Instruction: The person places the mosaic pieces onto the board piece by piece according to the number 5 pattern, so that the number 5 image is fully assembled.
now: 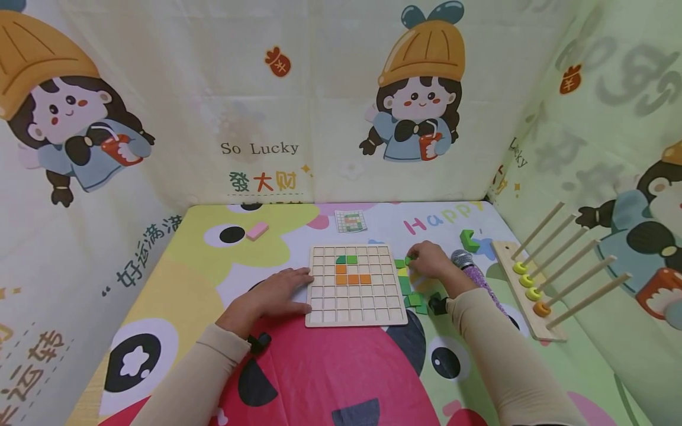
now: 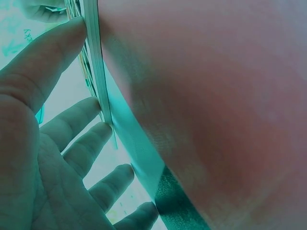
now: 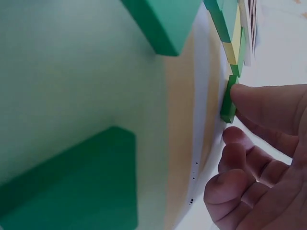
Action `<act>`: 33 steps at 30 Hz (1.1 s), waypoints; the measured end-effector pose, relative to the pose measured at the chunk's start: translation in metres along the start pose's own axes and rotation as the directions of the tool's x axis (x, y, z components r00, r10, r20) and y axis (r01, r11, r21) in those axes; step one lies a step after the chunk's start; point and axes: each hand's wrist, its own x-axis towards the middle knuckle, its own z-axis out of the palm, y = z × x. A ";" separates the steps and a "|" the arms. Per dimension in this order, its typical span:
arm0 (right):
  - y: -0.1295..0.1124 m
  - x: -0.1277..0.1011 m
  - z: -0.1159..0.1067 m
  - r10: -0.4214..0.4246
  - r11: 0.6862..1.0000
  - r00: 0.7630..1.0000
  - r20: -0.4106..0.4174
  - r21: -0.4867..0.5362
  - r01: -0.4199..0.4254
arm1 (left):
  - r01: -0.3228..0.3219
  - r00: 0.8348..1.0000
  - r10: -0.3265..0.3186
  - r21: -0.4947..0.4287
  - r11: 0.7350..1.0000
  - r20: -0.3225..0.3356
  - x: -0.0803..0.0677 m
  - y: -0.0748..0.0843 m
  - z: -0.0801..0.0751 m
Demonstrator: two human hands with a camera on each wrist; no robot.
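Note:
A square wooden grid board [image 1: 351, 302] lies on the printed cloth, with green tiles [image 1: 351, 260] and orange tiles [image 1: 354, 279] set in its upper cells. My left hand [image 1: 273, 296] rests at its left edge, thumb and straight fingertips against the rim. Just past the board's right side, my right hand [image 1: 430, 260] pinches a small green tile [image 3: 229, 99] between thumb and index finger, the other fingers curled loosely. Below that hand lie several loose green tiles [image 1: 405, 286] and a yellow tile [image 1: 402, 272] along the board's right edge.
Behind the board lies a small pattern card [image 1: 350, 221], with a pink block [image 1: 257, 231] to its left. A purple microphone [image 1: 483, 280] lies by the right forearm, near a green C-shaped block [image 1: 469, 241]. Farther right stands a wooden peg rack [image 1: 556, 336] with yellow and orange rings.

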 end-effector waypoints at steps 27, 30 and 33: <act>-0.022 0.008 0.004 -0.013 0.975 1.000 -0.023 0.222 0.017 | 0.006 1.000 -0.006 -0.006 1.000 -0.002 0.000 -0.001 0.000; -0.032 0.012 0.008 -0.014 0.969 1.000 -0.009 0.248 0.016 | 0.010 1.000 -0.010 0.001 1.000 0.003 0.001 -0.001 0.000; -0.043 0.017 0.009 -0.034 0.966 0.999 -0.005 0.257 0.034 | 0.012 1.000 -0.012 0.011 1.000 0.005 0.001 -0.001 0.000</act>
